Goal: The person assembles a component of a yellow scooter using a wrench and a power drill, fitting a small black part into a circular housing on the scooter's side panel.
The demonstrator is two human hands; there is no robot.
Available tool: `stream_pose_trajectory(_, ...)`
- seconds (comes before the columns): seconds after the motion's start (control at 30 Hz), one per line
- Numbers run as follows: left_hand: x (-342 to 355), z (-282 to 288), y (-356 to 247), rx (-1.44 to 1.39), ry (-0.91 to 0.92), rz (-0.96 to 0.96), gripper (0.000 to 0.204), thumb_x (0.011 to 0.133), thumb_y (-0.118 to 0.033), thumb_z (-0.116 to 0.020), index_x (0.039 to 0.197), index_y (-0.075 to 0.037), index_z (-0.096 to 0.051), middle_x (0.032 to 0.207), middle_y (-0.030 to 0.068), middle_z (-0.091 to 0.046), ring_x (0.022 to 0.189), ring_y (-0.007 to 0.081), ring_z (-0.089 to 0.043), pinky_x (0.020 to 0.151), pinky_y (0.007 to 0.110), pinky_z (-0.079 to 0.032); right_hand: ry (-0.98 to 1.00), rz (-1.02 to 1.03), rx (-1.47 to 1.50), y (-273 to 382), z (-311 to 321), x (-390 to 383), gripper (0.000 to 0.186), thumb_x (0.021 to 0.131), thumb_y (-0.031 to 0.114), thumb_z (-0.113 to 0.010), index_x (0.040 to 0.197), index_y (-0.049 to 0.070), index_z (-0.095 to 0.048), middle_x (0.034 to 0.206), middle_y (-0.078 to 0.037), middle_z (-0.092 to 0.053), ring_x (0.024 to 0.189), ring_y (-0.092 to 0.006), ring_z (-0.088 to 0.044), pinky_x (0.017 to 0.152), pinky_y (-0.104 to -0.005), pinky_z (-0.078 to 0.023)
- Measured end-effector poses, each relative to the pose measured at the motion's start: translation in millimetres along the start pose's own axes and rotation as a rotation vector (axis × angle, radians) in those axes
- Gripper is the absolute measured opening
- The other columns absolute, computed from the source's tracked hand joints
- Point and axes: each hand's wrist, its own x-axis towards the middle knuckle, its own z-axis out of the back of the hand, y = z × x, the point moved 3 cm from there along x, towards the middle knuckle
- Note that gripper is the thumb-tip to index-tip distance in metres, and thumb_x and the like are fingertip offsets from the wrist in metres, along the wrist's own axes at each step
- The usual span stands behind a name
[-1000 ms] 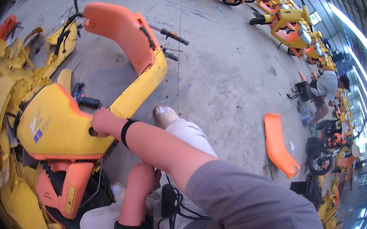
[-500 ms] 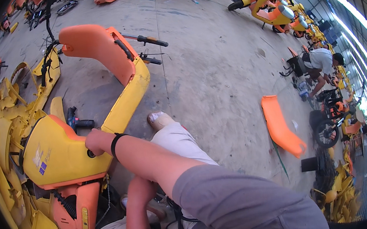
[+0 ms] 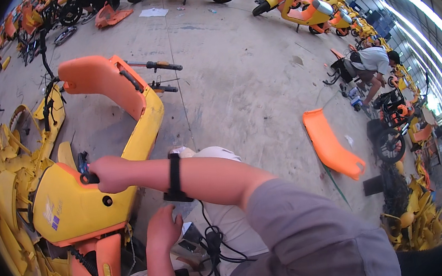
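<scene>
Whether your right hand (image 3: 113, 174) grips the dark tool (image 3: 88, 178) it meets, I cannot tell; your left hand (image 3: 163, 228) sits loosely uncurled.

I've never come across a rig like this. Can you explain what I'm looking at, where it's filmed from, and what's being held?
There is no robot here, just a person's two bare hands. A wide fisheye camera on their head looks down, so straight edges bend near the rim.

The right hand reaches across to the black end of a small tool, by a yellow-and-orange scooter. Its fingers are partly hidden, so I can't judge the grip. The left hand is near the person's legs; its palm is hidden, so I can't tell whether it holds anything.

On the grey floor, an orange panel lies to the right and yellow panels are heaped at the left. Farther off, a co-worker bends down, and more scooters stand lined up.
</scene>
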Motion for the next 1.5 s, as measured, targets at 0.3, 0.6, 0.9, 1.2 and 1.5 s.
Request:
stream_pose_trajectory(0.3,-4.6,26.6,-21.4,0.074,0.051,0.026,0.026,0.085,-0.01,-0.057,0.108,0.0,-0.061,0.108,0.0228,-0.064,0.102,0.0416,-0.06,0.087,0.047,-0.048,-0.007,-0.622,1.082,-33.2,41.7,-105.1,0.016,0.079,0.001,-0.062,0.092,-0.006,-0.056,0.073,-0.012,-0.062,0.059,-0.0192,-0.066,0.049,-0.0301,-0.051)
stream_pose_trajectory(0.6,0.4,39.0,-17.9,-0.354,-0.377,0.176,0.03,0.093,0.0,-0.047,0.122,0.005,-0.053,0.102,0.0148,-0.062,0.094,0.0233,-0.062,0.086,0.033,-0.049,-0.018,-0.668,1.077,-41.6,61.7,-120.9,0.035,0.08,0.013,-0.06,0.107,-0.008,-0.05,0.084,-0.015,-0.058,0.067,-0.0202,-0.057,0.057,-0.0335,-0.047)
stream_pose_trajectory(0.9,29.3,35.8,-19.0,-0.422,-0.294,0.132,0.033,0.097,-0.004,-0.046,0.127,0.008,-0.05,0.116,0.0136,-0.061,0.106,0.0191,-0.057,0.092,0.029,-0.045,0.062,-0.692,1.019,-30.5,58.4,-124.0,0.042,0.081,0.013,-0.06,0.115,-0.009,-0.048,0.094,-0.021,-0.057,0.078,-0.0262,-0.059,0.061,-0.0416,-0.048)
stream_pose_trajectory(1.2,36.4,28.7,-29.3,-0.539,-0.283,0.063,0.03,0.101,-0.01,-0.047,0.125,0.008,-0.052,0.109,0.0078,-0.06,0.092,0.0124,-0.053,0.084,0.026,-0.044,0.06,-0.762,1.041,-27.0,74.3,-135.0,0.047,0.081,0.012,-0.058,0.123,-0.005,-0.044,0.096,-0.021,-0.056,0.071,-0.0265,-0.058,0.053,-0.0425,-0.047)
stream_pose_trajectory(1.5,23.8,26.7,-6.9,-0.631,-0.291,0.124,0.026,0.099,-0.007,-0.048,0.119,0.009,-0.056,0.105,0.0119,-0.062,0.094,0.0157,-0.058,0.083,0.029,-0.047,0.074,-0.699,1.009,-28.5,53.9,-125.3,0.043,0.08,0.011,-0.06,0.118,-0.006,-0.047,0.087,-0.019,-0.057,0.064,-0.0255,-0.058,0.048,-0.0417,-0.045)
